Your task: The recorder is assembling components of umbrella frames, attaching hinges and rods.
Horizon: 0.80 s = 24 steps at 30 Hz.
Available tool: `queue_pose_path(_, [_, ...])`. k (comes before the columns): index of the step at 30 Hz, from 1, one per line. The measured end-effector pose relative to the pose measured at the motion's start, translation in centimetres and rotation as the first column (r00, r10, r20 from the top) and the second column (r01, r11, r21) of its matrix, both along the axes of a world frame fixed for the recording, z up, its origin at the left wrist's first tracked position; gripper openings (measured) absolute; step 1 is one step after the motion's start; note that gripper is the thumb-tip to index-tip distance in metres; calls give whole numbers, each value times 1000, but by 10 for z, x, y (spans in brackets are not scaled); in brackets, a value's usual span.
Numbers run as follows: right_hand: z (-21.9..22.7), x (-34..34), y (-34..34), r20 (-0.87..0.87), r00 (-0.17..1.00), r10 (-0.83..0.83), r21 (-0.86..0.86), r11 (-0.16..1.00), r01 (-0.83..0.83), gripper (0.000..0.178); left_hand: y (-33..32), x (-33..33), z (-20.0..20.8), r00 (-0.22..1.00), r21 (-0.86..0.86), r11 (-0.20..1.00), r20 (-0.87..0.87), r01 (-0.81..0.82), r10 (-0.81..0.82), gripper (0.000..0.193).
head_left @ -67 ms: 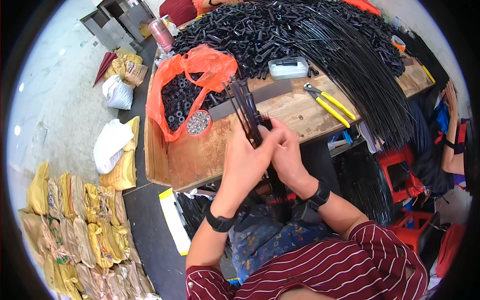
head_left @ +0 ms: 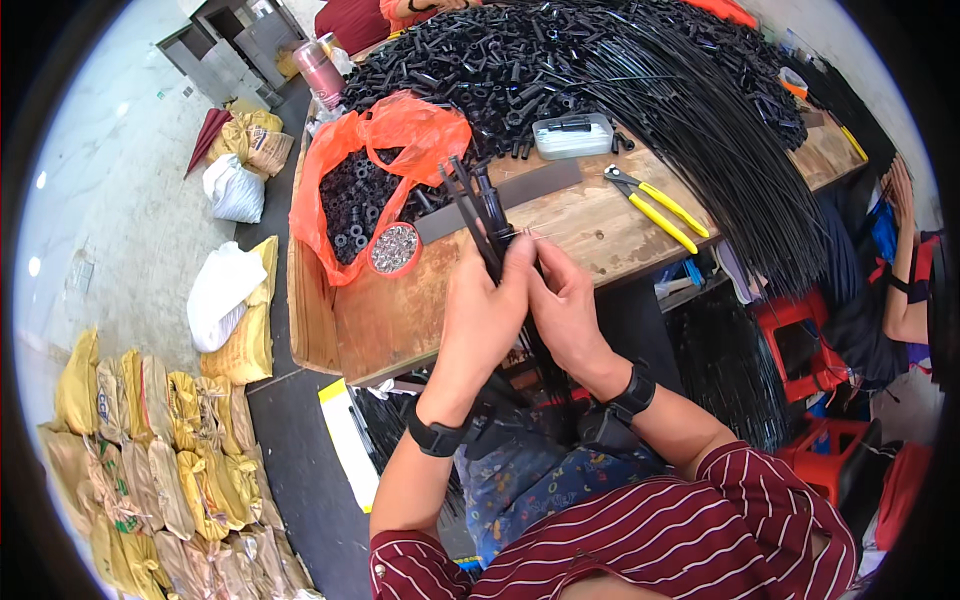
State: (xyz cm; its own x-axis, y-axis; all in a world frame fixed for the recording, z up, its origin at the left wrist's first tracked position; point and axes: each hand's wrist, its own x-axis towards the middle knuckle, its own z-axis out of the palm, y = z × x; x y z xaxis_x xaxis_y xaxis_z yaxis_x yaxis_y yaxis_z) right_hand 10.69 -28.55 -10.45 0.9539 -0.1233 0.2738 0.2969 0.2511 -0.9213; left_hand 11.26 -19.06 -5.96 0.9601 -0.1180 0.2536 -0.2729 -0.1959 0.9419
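My left hand [head_left: 484, 315] is closed around a bundle of thin black rods [head_left: 468, 212], with its thumb pressed upright against them. The rods stand tilted over the table's near edge, and their lower ends hang down toward my lap. Close beside them, my right hand [head_left: 575, 325] has thumb and forefinger pinched together. A thin, pale wire-like strand [head_left: 541, 235] shows at those fingertips; its lower part is hidden. Beyond my hands lie a flat grey bar [head_left: 545, 185] and a round red tub of small metal pieces [head_left: 395, 248].
Yellow-handled cutting pliers [head_left: 655, 208] and a clear plastic box [head_left: 573, 137] lie on the wooden table [head_left: 390, 325]. An orange bag [head_left: 425, 130] holds black rings. Black parts [head_left: 490, 60] and long rods [head_left: 720, 140] are heaped behind. Another person's arm [head_left: 905, 260] is at right.
My hands were overlapped around the rods. Now the right fingers have drawn slightly apart from the left hand, and my left thumb has risen against the bundle.
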Motion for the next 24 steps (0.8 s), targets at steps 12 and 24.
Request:
queue_pose_path(12, [-7,7,-1,-60,969,238,242,946,-218,21,12,3,1,980,-278,961,-195,-5,-51,32])
queue_pose_path(24, [-3,25,-9,-89,850,519,358,813,-459,19,21,13,-8,978,-540,841,-151,39,-143,30])
